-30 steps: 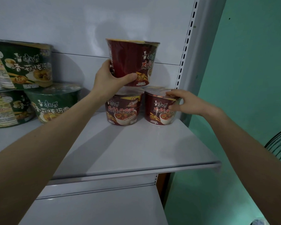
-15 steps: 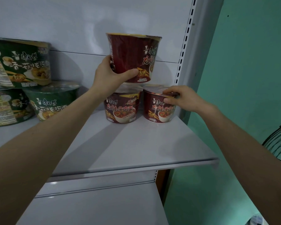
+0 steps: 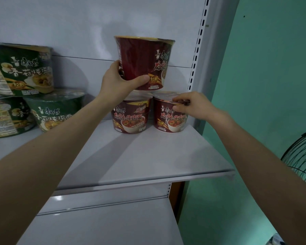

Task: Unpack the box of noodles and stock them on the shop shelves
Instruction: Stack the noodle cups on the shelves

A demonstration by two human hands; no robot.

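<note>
A red bowl (image 3: 143,62) is gripped by the left hand (image 3: 118,82) for stacking; the bowl below (image 3: 170,115) is pinched steady by the right hand (image 3: 193,105).

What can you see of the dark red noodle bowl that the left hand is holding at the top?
The top red noodle bowl is a tapered tub, wider at its yellow-edged rim, glossy, with Chinese lettering and a chef logo turned right. It stands upright. The left hand grips its lower left side, thumb across the front. Its base is at the lids of the left lower bowl and right lower bowl, astride both; full contact is unclear.
</note>
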